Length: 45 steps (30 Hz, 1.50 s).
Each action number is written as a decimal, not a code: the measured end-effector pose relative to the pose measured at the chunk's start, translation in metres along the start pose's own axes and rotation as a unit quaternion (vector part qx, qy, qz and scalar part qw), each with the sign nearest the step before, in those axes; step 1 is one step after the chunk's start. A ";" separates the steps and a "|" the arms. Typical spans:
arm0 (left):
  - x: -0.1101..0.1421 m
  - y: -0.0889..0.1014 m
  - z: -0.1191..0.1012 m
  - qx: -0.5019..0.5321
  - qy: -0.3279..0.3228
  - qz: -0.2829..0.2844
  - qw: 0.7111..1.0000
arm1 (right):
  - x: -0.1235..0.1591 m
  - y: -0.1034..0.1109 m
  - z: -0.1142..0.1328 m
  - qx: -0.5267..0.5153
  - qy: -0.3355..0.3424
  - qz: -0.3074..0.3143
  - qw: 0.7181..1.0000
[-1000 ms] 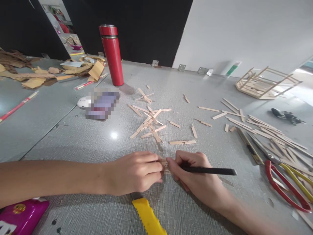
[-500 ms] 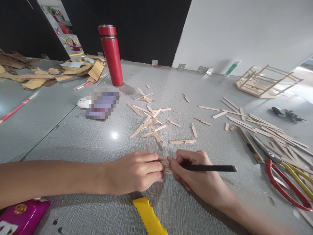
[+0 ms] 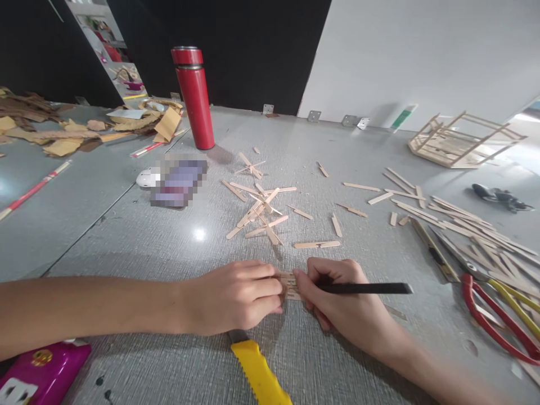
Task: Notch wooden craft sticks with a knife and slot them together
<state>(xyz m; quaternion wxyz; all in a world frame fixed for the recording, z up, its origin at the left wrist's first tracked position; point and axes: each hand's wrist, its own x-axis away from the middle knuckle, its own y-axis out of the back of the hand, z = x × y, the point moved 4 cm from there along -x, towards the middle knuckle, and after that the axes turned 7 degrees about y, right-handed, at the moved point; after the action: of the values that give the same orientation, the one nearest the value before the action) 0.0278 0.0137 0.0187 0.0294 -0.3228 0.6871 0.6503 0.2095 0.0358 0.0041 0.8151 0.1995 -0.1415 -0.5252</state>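
Head view: left hand (image 3: 242, 295), fingers curled together, holds sticks (image 3: 292, 296); right hand (image 3: 350, 315), closed in a pinch, grips black tool (image 3: 379, 288) beside them

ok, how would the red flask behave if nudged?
The red flask stands tall on a narrow base, so a high push would probably tip it. Its round body would likely roll once down. The glossy sides may feel slippery.
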 end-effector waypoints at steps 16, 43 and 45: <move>0.000 0.001 0.000 0.003 -0.001 -0.004 1.000 | 0.001 -0.001 -0.001 -0.013 -0.023 0.008 1.000; 0.000 0.000 -0.001 0.005 0.000 -0.008 1.000 | 0.001 -0.001 -0.006 -0.029 -0.022 0.007 0.999; -0.001 0.001 -0.001 0.005 0.001 -0.011 1.000 | 0.002 -0.001 -0.006 -0.026 -0.020 0.009 0.999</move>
<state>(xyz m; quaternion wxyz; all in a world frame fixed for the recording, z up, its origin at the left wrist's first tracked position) 0.0283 0.0131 0.0199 0.0382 -0.3308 0.6869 0.6459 0.2118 0.0350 -0.0015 0.8219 0.1663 -0.1460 -0.5249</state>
